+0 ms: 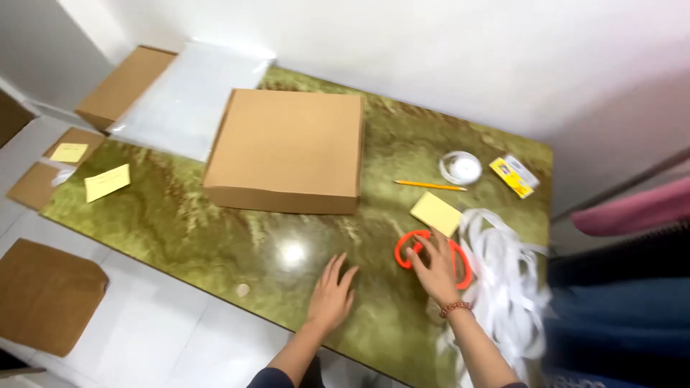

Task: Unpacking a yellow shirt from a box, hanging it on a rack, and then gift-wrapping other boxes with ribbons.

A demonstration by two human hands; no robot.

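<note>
Under the right hand (435, 267), the orange tape dispenser (431, 259) lies sideways.

One head-worn view — looking steeply down from the near edge of the green table (215, 237), tilted toward one o'clock — fairly close.

- Table top (215, 237): olive green, marbled with tan and pale streaks, glossy.
- Closed box (287, 147): plain brown cardboard.
- Tape holder (431, 259) under the right hand (436, 269): bright orange.
- Notepad (436, 213): pale yellow.
- Pencil (430, 185): orange-yellow.
- Tape roll (460, 167): clear, whitish.
- Small packet (514, 176): yellow and white.
- Heap of strips (503, 280): white.
- Bracelet (455, 308) on right wrist: reddish-brown beads.
- Loose note (108, 182) near table edge: pale yellow.
- Floor (172, 338): white.
</note>
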